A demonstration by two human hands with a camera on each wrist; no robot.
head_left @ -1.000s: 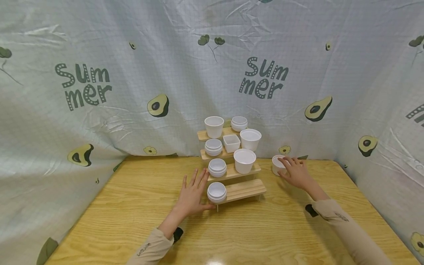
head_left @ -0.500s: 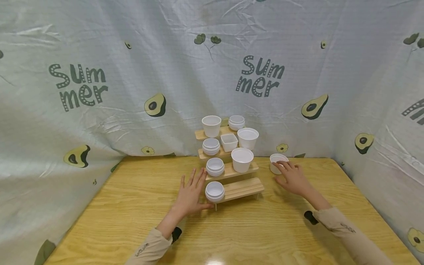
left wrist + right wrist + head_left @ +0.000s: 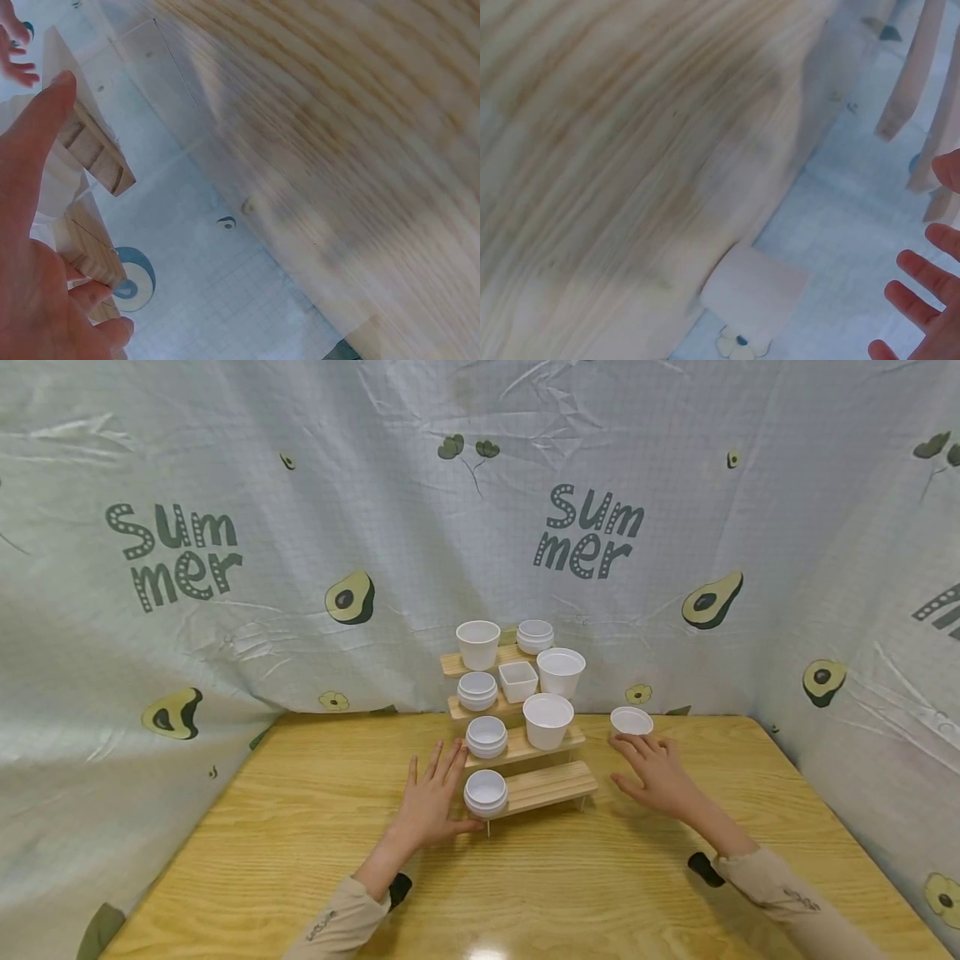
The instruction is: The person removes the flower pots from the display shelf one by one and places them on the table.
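A stepped wooden display stand stands mid-table, with small white pots on its steps. My left hand is spread along the stand's left side. Its fingers reach the step ends beside a round ridged pot, and its thumb lies by the lowest step's pot. In the left wrist view the thumb and fingertips lie against the wooden step ends. Right of the stand, a white cup stands upright on the table. My right hand hovers just in front of it, fingers loosely extended; the right wrist view shows them apart from the cup.
Higher steps carry a tapered pot, a square pot, two wide-rimmed cups including a front one, and more ridged pots. A printed cloth hangs behind and beside the wood-grain table.
My right hand has drawn back from the white cup toward me, its fingers leaving the rim. The cup stays on the table. My left hand keeps its place at the stand.
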